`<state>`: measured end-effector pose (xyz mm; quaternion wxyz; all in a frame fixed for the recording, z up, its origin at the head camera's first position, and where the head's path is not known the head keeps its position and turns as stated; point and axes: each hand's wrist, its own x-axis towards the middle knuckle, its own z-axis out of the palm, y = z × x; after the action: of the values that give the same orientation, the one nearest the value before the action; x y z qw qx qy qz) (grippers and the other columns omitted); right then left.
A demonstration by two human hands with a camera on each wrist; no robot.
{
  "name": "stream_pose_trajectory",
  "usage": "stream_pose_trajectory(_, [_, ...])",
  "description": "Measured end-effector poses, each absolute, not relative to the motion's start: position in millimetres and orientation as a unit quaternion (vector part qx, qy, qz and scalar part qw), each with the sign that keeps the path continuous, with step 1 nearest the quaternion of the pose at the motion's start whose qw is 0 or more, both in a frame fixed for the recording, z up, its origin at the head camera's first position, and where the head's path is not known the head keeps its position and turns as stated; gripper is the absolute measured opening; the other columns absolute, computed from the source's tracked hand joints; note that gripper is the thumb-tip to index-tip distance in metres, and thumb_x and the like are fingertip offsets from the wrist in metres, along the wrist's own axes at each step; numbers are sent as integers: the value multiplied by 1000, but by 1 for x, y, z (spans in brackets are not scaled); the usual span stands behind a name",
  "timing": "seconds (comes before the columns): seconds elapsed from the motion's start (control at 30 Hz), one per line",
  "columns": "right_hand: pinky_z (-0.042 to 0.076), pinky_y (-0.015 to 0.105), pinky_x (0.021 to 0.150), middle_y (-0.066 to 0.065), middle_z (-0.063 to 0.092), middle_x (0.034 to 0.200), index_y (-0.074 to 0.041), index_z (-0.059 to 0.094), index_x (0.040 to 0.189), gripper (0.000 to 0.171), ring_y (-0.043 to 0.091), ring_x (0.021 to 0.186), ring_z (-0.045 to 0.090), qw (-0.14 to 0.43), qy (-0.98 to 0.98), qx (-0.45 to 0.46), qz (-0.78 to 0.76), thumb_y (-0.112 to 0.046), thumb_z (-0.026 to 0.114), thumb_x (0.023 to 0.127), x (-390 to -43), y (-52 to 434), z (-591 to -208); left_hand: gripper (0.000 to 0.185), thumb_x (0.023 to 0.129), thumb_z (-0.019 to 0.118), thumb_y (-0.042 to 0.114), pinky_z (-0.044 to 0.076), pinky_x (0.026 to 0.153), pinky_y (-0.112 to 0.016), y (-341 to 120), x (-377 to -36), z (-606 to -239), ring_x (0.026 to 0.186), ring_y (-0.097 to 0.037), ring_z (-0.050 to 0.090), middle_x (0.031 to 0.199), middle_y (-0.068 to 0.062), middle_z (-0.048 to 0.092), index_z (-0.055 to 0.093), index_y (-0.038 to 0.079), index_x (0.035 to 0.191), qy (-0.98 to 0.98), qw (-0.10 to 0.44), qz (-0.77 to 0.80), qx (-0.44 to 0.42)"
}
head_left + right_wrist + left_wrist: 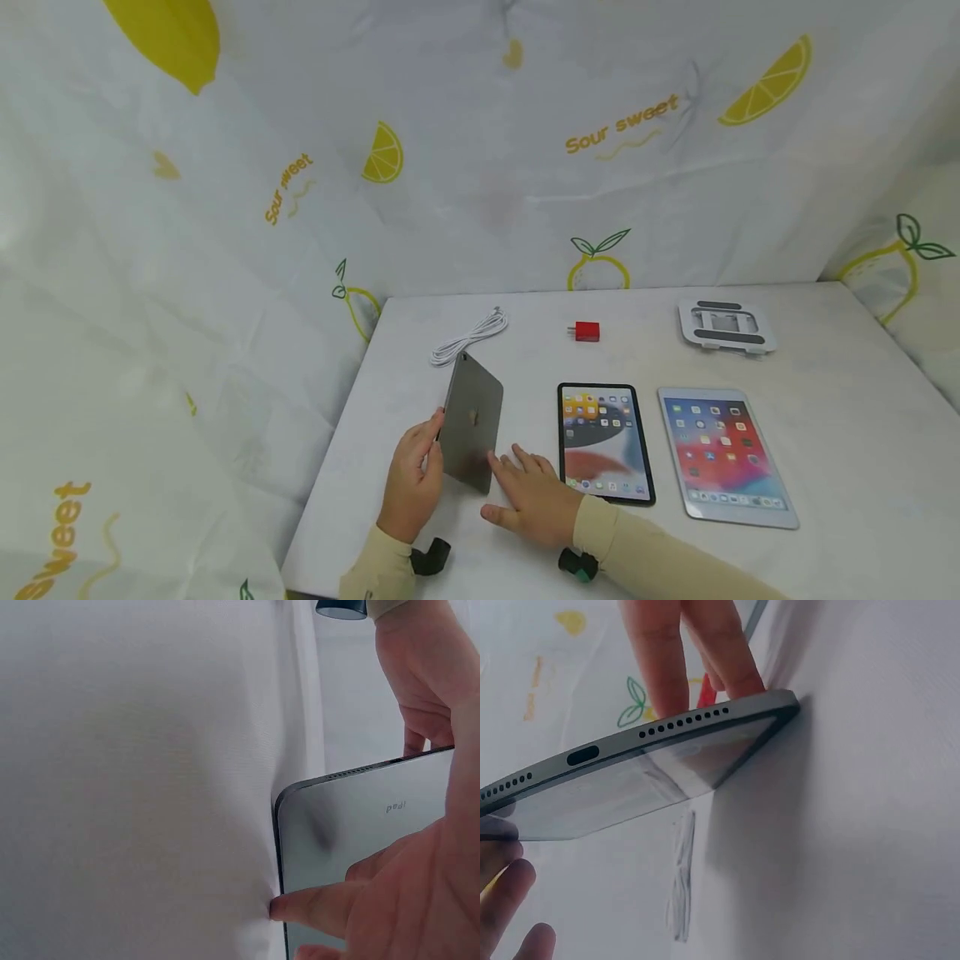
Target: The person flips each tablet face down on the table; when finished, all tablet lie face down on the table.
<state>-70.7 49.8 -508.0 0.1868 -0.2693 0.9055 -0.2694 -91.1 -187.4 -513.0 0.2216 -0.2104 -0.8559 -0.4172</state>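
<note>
Grey tablet (472, 425) stands tilted on one long edge on the white worktop (825, 433), back side facing the camera, near the left front. Left hand (411, 483) grips its left edge, thumb curled over the rim. Right hand (534, 496) lies flat with straight fingers (315, 907) against the tablet's lower right edge. Just right lie a black-framed tablet (604, 442) and a white-framed tablet (723, 457), screens lit. Behind: white cable (468, 336), red charger (585, 332), folded stand (726, 327).
</note>
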Motion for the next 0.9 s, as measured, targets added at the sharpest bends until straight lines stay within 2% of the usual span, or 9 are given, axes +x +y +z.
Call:
stream_pose_trajectory(0.13, [19,66,123,19,42,166,-2,33,167,87,44,159,20,178,901,-278,-281,-62,52,107,-69,49,-510,48,101,56,-11,54,100,-53,-192,-89,-519,126,-32,63,138,-16,67,60,-5,148,-863,213,-427,-166])
stream_pose_trajectory(0.3, [21,66,123,25,36,167,0,33,166,88,45,159,20,176,902,-282,-277,-62,52,107,-64,45,-514,46,102,55,-12,52,102,-56,-194,-88,-528,128,-36,61,138,-21,65,57,-10,147,-872,192,-435,-116])
stream_pose_trajectory(0.37, [21,66,122,27,35,167,0,33,166,87,45,158,21,177,903,-283,-270,-62,52,107,-63,42,-516,45,100,57,-11,45,109,-59,-194,-87,-530,129,-39,60,138,-22,66,58,-11,145,-881,189,-425,-92])
stream_pose_trajectory(0.43, [22,66,122,27,35,167,-1,34,166,87,45,158,22,179,905,-282,-264,-63,52,107,-62,41,-516,44,98,61,-8,32,115,-65,-193,-86,-531,131,-42,59,137,-24,67,61,-11,142,-892,180,-410,-63])
stream_pose_trajectory(0.5, [22,66,122,25,35,167,-3,35,166,88,44,158,22,181,907,-278,-258,-65,51,106,-61,40,-515,44,97,65,-3,20,115,-71,-191,-86,-532,133,-43,56,137,-24,68,63,-11,140,-906,160,-392,-29])
stream_pose_trajectory(0.57, [23,65,122,25,36,167,-3,35,166,89,43,158,23,180,909,-277,-255,-66,51,105,-60,39,-514,45,97,68,3,14,114,-74,-189,-86,-533,135,-45,53,137,-25,67,63,-11,139,-919,130,-371,-1])
stream_pose_trajectory(0.67, [24,65,121,26,36,166,-2,36,165,90,44,157,24,171,910,-284,-250,-66,52,105,-57,36,-514,49,96,70,10,13,113,-75,-186,-86,-535,136,-47,51,137,-27,67,62,-12,140,-935,93,-342,20])
stream_pose_trajectory(0.9, [25,65,121,27,38,165,-1,35,165,87,45,157,25,166,912,-291,-235,-64,50,107,-56,39,-510,54,98,71,19,15,112,-77,-183,-84,-530,140,-54,45,144,-29,62,61,-12,141,-960,52,-275,0])
